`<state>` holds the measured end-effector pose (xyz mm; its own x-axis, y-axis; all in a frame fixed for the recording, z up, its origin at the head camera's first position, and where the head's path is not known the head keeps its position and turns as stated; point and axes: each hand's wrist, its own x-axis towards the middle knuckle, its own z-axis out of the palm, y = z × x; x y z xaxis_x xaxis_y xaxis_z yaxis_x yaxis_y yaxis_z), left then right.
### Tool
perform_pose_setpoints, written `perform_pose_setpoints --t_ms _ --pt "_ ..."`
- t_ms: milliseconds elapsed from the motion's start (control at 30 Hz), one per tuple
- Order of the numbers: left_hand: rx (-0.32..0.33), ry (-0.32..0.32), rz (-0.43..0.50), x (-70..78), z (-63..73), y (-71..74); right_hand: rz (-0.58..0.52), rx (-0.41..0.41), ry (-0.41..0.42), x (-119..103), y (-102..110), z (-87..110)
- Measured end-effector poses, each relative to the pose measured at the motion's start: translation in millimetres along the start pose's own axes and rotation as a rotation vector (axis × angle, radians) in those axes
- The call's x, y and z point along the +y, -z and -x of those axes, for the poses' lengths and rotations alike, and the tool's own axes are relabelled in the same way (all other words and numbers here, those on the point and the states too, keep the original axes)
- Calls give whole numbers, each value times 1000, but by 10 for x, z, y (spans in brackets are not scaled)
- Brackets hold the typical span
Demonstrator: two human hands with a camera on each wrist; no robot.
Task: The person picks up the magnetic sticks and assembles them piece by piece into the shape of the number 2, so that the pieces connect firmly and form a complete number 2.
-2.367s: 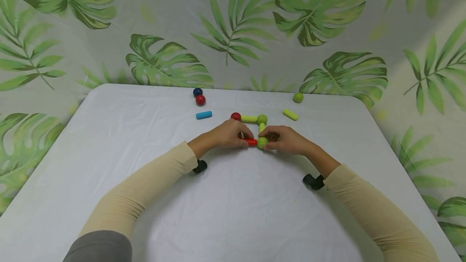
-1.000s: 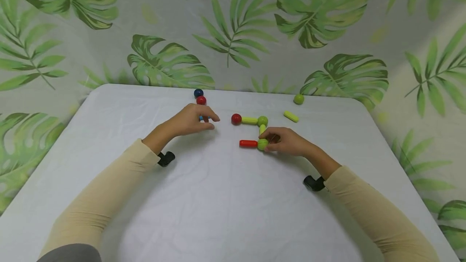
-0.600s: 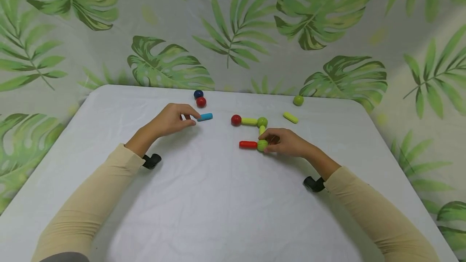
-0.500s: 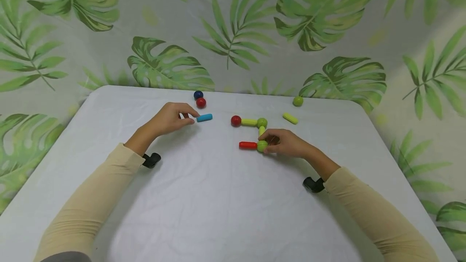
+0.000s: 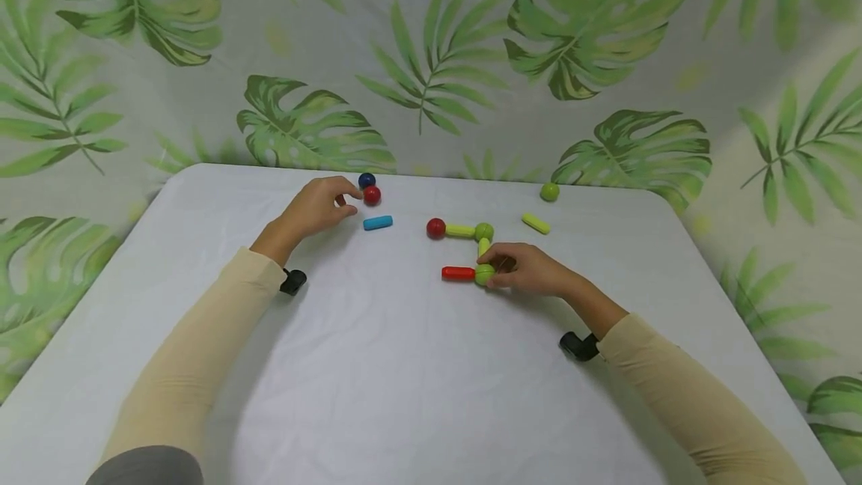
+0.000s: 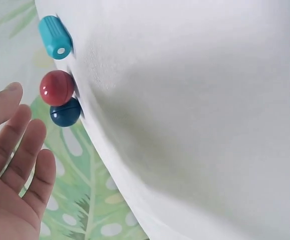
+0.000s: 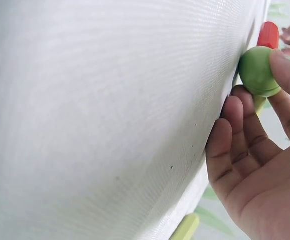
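My right hand (image 5: pixel 528 269) pinches a green ball (image 5: pixel 484 275) between thumb and fingers at the near corner of a joined ball-and-stick shape. From that ball a red stick (image 5: pixel 458 273) points left, and a short yellow-green stick (image 5: pixel 484 247) leads back to another green ball (image 5: pixel 483 231). A second yellow-green stick (image 5: pixel 461 231) joins that one to a red ball (image 5: pixel 435 228). My left hand (image 5: pixel 316 206), its fingers loosely bent around nothing, hovers just left of a loose red ball (image 5: pixel 372 195). A dark blue ball (image 6: pixel 65 112) sits against that red ball in the left wrist view.
A loose blue stick (image 5: pixel 378 223) lies in front of the loose red ball. At the back right are a loose green ball (image 5: pixel 550 191) and a yellow-green stick (image 5: pixel 536 224). The white-covered table (image 5: pixel 404 380) ends at a leaf-print cloth (image 5: pixel 431 58).
My left hand has left the red stick, gone left to the blue stick, then moved back and up beside the loose red ball. My right hand keeps its pinch on the green ball.
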<state>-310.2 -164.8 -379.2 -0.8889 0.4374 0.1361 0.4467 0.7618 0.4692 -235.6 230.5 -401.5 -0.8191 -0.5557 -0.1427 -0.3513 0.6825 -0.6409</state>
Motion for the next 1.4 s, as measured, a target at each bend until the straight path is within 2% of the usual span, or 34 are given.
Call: perform_pose_setpoints --t_ms 200,367,500,733,900,1100,1400 --pt "-8 38 -40 -23 -227 -66 -15 3 -7 -11 -1 1" --pt "-87 100 -53 -13 -323 -130 -23 -5 -15 -14 -7 0" --pt "-132 134 -55 -8 -350 -152 -21 -5 -12 -10 -6 -5" --pt "-93 136 -28 -15 -389 -174 -26 -2 -2 -24 7 -8" --pt "-99 100 16 -16 -432 -216 -22 -4 1 -31 15 0" --pt "-132 52 18 -31 -428 -224 -23 -4 1 -34 20 3" --pt "-138 111 65 -60 -396 -227 -21 -8 -8 -34 25 0"
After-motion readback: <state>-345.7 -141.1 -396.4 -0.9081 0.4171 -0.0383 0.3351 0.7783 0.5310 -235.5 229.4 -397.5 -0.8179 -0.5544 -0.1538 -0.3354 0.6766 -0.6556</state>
